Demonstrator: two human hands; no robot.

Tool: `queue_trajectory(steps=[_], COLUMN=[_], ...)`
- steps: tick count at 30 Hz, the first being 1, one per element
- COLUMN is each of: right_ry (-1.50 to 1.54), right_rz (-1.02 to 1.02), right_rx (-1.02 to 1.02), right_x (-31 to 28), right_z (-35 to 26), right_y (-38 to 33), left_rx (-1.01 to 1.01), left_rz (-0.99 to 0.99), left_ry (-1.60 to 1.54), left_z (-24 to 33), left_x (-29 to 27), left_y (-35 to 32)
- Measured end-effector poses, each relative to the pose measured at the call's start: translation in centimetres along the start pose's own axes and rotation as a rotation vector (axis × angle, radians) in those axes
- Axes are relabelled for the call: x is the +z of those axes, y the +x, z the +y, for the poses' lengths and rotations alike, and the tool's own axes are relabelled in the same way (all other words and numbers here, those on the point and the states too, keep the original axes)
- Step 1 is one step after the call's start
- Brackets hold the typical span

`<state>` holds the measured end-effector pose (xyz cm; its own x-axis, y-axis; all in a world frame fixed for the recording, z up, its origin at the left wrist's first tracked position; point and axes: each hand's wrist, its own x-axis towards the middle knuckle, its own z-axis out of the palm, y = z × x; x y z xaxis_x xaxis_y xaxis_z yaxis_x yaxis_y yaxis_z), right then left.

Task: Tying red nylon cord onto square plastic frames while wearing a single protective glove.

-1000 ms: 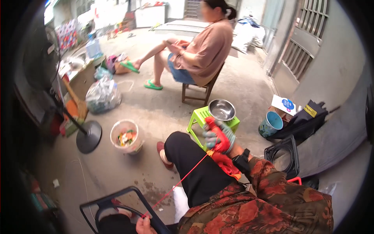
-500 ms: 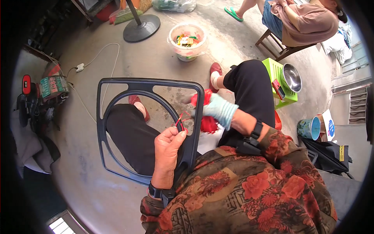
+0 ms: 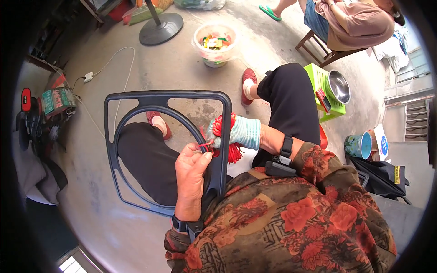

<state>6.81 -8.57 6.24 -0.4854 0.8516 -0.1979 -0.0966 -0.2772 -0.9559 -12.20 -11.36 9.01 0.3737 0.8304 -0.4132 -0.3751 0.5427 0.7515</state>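
1. Bare left hand (image 3: 191,170): thumb and fingers pinched on the inner ring of the black frame (image 3: 226,109), where a strand of red cord (image 3: 234,154) meets it.
2. Right hand (image 3: 241,133), in a pale striped glove, at two o'clock from the left: clamped round the bundled red cord, with loops showing above and below the palm, just beside the left hand's fingertips.
3. The black frame reaches out toward nine o'clock from the right hand, the person's left leg visible through its ring.
4. Farther out, from the hands: white bucket (image 3: 215,59) with scraps at twelve, round stand base (image 3: 160,32) at eleven, green stool (image 3: 314,73) with steel bowl (image 3: 339,87) at two, blue bin (image 3: 365,145) at three.
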Motion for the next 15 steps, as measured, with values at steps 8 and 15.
queue_trajectory(steps=[8,15], right_ry=[-0.125,-0.116], right_rz=[-0.003,0.085], right_rx=[-0.015,0.304], right_x=[0.1,-0.2], right_z=[-0.8,-1.3], right_y=[-0.3,-3.3], left_rx=[0.022,0.077], left_rz=[0.000,0.029], left_ry=[-0.003,0.001], left_z=[0.2,-0.5], left_x=[0.5,-0.4], left_y=[-0.1,0.1])
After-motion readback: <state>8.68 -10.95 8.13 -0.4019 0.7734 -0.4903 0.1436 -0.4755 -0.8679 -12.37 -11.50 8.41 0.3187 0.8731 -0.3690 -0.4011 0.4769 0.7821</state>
